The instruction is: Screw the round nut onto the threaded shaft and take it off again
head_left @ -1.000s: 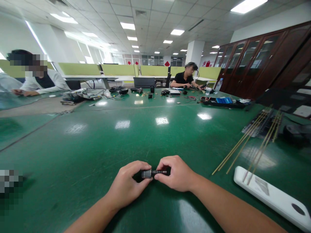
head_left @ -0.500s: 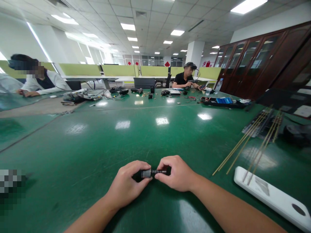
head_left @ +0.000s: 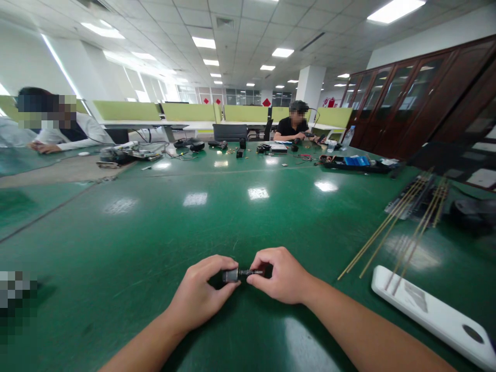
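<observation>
Over the near middle of the green table [head_left: 217, 222], my left hand [head_left: 199, 297] is closed on a small grey-and-black cylinder [head_left: 230, 275], pinched between thumb and fingertips. A thin dark ribbed shaft [head_left: 248, 272] extends to the right from the cylinder. My right hand [head_left: 282, 276] pinches this shaft near its far end with thumb and forefinger. Both pieces lie in one line, roughly level. The fingertips hide part of the cylinder and shaft, and the exact kind of part is too small to make out.
To the right lie a long white case [head_left: 430, 315] and several thin brass-coloured rods [head_left: 382, 230]. Farther back are a black tray with blue packets [head_left: 356, 161], a plastic bottle [head_left: 348, 138] and loose electronics [head_left: 127, 153]. Two people sit beyond, one left, one across.
My left hand and the cylinder have shifted very slightly left. Both hands keep their grip. The person across has lowered their head.
</observation>
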